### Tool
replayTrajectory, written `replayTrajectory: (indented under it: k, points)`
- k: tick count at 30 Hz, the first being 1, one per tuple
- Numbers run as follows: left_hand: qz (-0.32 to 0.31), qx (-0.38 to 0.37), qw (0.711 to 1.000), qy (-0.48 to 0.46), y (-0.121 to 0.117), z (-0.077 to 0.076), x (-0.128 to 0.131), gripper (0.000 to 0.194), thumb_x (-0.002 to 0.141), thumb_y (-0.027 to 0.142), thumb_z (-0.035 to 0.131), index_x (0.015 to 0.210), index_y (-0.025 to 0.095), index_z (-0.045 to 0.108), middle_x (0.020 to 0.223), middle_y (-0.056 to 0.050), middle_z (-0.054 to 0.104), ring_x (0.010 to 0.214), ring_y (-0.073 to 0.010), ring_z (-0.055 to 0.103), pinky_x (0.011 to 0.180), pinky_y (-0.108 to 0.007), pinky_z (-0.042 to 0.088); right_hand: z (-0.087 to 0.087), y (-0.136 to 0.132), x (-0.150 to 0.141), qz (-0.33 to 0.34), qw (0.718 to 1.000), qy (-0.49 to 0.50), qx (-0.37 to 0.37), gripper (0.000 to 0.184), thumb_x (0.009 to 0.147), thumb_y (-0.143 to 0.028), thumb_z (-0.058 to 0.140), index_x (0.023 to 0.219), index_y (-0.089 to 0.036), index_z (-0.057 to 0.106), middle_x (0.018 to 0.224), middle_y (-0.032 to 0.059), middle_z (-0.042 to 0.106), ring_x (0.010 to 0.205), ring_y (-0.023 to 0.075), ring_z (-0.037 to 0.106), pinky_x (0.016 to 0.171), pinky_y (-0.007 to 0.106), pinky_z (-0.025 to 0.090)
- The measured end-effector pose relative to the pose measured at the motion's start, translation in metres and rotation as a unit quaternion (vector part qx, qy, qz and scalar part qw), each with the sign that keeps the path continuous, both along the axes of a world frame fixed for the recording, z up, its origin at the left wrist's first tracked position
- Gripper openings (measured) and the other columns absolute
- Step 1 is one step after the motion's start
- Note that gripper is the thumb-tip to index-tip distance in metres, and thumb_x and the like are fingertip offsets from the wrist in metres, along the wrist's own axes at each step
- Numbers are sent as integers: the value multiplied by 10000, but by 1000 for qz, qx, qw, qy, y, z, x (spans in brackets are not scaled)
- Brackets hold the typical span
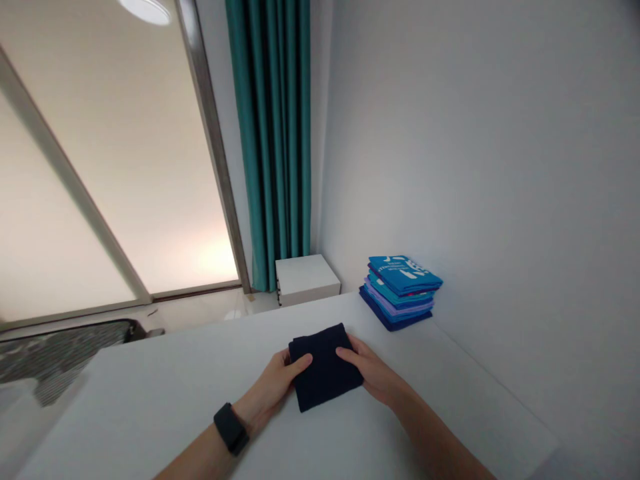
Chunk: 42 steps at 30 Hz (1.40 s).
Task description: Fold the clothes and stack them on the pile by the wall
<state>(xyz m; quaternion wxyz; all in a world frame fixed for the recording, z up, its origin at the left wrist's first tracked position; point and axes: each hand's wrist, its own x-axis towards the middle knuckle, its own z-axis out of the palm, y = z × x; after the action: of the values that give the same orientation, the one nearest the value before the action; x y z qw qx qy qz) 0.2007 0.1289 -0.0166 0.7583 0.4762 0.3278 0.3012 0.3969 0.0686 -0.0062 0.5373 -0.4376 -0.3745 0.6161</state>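
A dark navy folded cloth (326,370), roughly square, is held between my two hands over the white table (200,380). My left hand (280,381) grips its left edge, thumb on top and fingers beneath; a black watch (231,429) is on that wrist. On the opposite edge, my right hand (371,370) pinches the cloth the same way, its fingers mostly hidden underneath. Beyond the right hand, a stack of folded cloths (401,293) in blue, purple and navy sits on the table against the wall, with a white print on the top one.
The wall (450,133) runs along the table's right side. A small white cabinet (306,277) stands past the far edge, below a green curtain (275,133). Frosted sliding doors (125,133) are at the left. A dark patterned item (65,353) lies beyond the left edge.
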Motion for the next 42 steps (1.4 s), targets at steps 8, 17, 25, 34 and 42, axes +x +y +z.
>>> replayTrajectory:
  k: [8,17,25,34,42]
  points:
    - [-38,20,999,-19,3,2,54,490,724,470,757,1070,128,693,1081,-110,721,977,-252,674,978,-398,476,-11,-25,47,-124,988,-92,12,616,717,-361,746,1275,-258,506,925,18,683,893,226,643,870,409,473]
    - [-87,118,989,11,23,83,132,436,797,456,670,1096,140,677,1074,-100,718,992,-242,648,860,-346,495,53,-19,114,-298,930,-189,103,438,735,-393,683,1132,-277,539,941,13,657,865,203,607,767,339,485]
    - [-14,184,982,27,88,129,228,347,794,292,699,1083,128,599,883,-91,701,705,-155,647,595,-247,516,109,40,198,-360,919,-139,86,279,693,-361,644,933,-241,565,671,-47,570,609,139,549,483,220,434]
    - [-8,164,984,66,118,132,280,241,852,178,615,1091,142,608,718,-26,653,603,-123,633,560,-221,538,120,48,230,-365,913,-181,19,283,825,-211,482,1081,-219,602,876,32,648,632,140,623,514,267,546]
    - [-9,169,980,104,125,132,294,258,838,206,651,1082,125,621,684,-25,646,577,-134,631,575,-260,561,127,56,233,-343,893,-288,-43,364,846,-145,450,1185,-139,582,1146,127,639,795,162,653,561,244,567]
